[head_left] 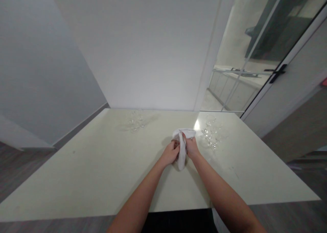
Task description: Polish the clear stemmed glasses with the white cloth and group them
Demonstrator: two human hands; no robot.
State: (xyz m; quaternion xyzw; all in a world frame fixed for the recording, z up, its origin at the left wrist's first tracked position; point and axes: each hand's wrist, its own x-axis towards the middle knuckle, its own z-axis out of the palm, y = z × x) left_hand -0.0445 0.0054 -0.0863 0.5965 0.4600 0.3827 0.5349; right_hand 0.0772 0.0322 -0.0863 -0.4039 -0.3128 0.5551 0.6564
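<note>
In front of me, over the middle of the table, a white cloth (182, 153) is bunched between my hands, one fold hanging down. My left hand (170, 153) is closed around what looks like a clear glass, mostly hidden by the fingers and the cloth. My right hand (192, 147) grips the cloth from the other side, its fingertips covered by the folds. Closest to the right hand is a group of clear stemmed glasses (211, 135). Farther off at the back left stand more clear glasses (136, 120), faint against the pale surface.
The pale glossy table (89, 171) reaches a white wall panel (153, 56) at its back edge. A glass-paned door (251, 52) with a black handle (278, 73) is at the right. Grey wall (43, 66) lies to the left.
</note>
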